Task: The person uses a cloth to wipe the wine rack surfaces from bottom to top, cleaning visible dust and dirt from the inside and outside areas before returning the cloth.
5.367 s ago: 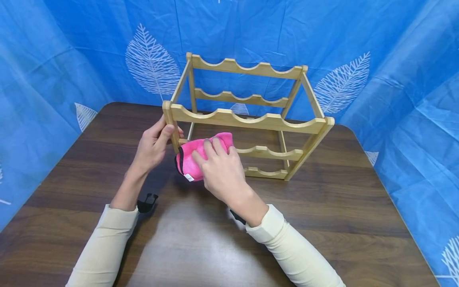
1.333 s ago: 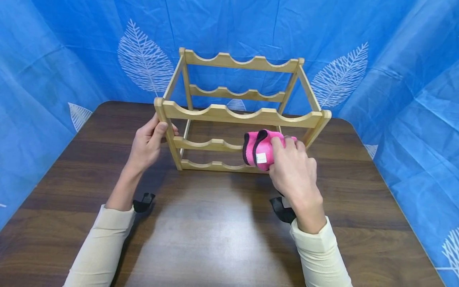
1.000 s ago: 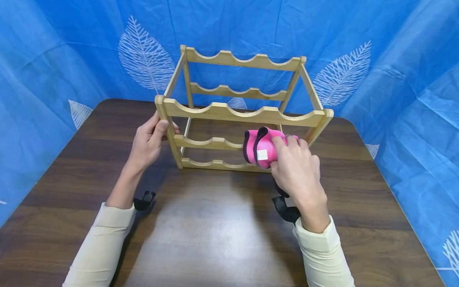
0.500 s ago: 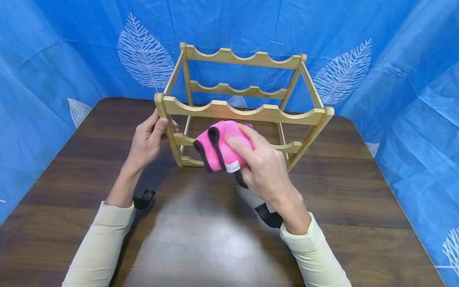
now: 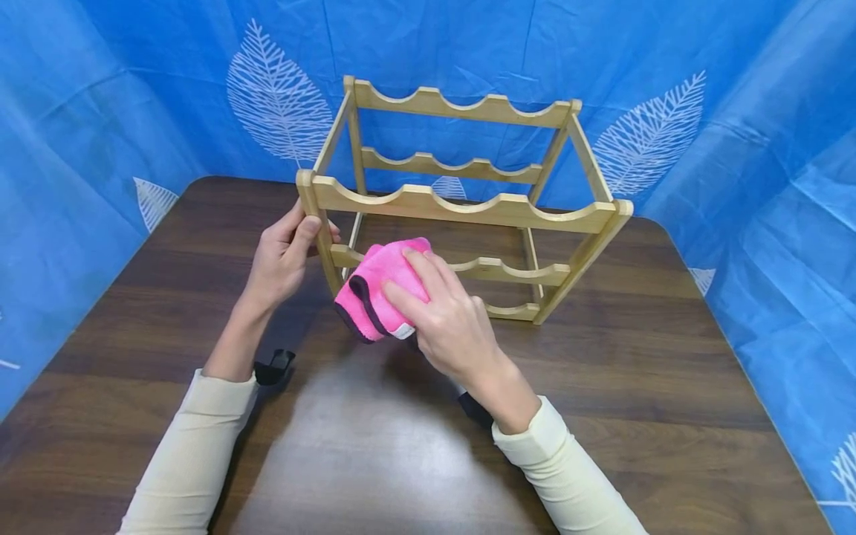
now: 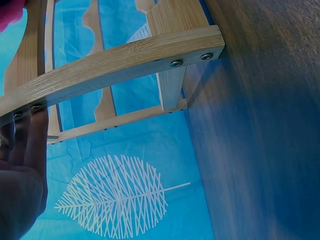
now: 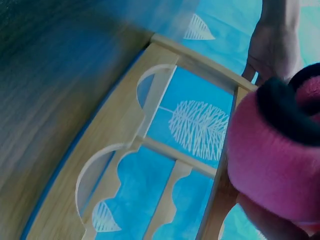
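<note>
A light wooden wine rack (image 5: 461,212) with scalloped rails stands upright on the table. My left hand (image 5: 281,256) grips its front left post, thumb in front and fingers behind. In the left wrist view that post (image 6: 125,60) shows screws along it, with the fingers (image 6: 36,137) curled at it. My right hand (image 5: 451,316) holds a folded pink cloth (image 5: 381,290) with black edging and a white tag. In the head view the cloth overlaps the left part of the front middle rail; contact is unclear there. The right wrist view has the cloth (image 7: 270,160) close up, near the rack.
The dark wood-grain table (image 5: 374,453) lies under the rack and both arms. A blue curtain (image 5: 455,44) with white leaf prints hangs behind and at the sides. Black wrist-camera straps (image 5: 274,365) stick out beside the wrists.
My right hand has carried the cloth leftward from the rack's right front to its left front over the last second. The left hand keeps its grip on the post.
</note>
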`<state>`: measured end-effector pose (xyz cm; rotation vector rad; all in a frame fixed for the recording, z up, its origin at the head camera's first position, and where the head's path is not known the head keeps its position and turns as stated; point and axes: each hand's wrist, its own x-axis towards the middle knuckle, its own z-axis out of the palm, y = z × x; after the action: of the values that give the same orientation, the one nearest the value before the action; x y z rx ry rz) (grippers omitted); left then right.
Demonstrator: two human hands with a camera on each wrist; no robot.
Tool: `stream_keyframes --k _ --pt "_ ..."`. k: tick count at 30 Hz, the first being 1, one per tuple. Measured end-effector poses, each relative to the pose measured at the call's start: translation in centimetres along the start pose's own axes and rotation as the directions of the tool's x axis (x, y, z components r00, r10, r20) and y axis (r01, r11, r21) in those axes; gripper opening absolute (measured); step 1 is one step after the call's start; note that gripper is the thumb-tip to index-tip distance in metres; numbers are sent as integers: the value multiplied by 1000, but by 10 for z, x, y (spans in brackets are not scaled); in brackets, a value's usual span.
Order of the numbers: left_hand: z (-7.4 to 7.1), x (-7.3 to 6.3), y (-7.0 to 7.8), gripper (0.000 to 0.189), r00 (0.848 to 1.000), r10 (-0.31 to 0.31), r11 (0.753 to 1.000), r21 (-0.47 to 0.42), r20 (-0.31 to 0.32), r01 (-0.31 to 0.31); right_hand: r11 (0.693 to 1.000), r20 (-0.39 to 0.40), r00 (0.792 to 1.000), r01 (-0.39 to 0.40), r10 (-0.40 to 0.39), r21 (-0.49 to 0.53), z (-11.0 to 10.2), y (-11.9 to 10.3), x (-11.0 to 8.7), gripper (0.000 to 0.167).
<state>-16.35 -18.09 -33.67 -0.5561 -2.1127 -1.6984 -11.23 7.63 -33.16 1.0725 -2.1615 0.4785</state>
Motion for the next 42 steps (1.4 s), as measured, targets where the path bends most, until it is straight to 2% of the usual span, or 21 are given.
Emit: stream_keyframes --k 8,10,13,16,19,20,22,25,28,32,35,37,39,42 --pt "1 2 1 38 1000 6 1000 22 9 -6 982 -94 993 -84 69 -171 -3 1 -1 45" --pt "2 2 1 38 1000 6 1000 20 14 -6 969 -65 993 -107 95 -221 -2 4 -1 45" --pt "2 2 1 38 1000 11 1000 10 17 -11 963 46 988 -130 145 -236 -2 8 -2 41" --pt "1 2 1 39 1000 16 1000 8 16 -16 968 174 962 -183 212 -172 -5 7 0 39" --pt "0 2 1 39 1000 15 1000 15 9 -15 959 259 923 -265 283 -104 -9 4 1 62" --pt "0 1 1 39 1000 12 1000 20 6 -12 953 272 913 -288 304 -96 -9 2 2 66" --pt "-1 1 0 39 1000 6 1000 26 2 -6 945 260 908 -314 328 -92 -7 1 3 63" --pt "-1 0 0 39 1000 -1 1000 32 4 1 941 182 924 -325 337 -91 -3 1 3 44" --pt "-1 1 0 39 1000 4 1000 28 5 -4 945 76 942 -322 326 -58 0 1 2 33" --pt "-1 1 0 39 1000 6 1000 18 6 -6 961 -83 958 -271 276 61 2 -5 2 51" --pt "0 1 0 39 1000 0 1000 8 8 0 979 -166 971 -151 173 134 4 -14 4 61" --pt "0 1 0 38 1000 2 1000 9 9 -2 988 -168 983 -47 71 144 8 -19 4 61" --pt "0 1 0 38 1000 4 1000 24 7 -4 993 -127 992 35 -20 116 12 -20 3 54" --pt "2 1 0 38 1000 4 1000 19 6 -4 995 -47 994 102 -101 16 22 -16 -1 36"
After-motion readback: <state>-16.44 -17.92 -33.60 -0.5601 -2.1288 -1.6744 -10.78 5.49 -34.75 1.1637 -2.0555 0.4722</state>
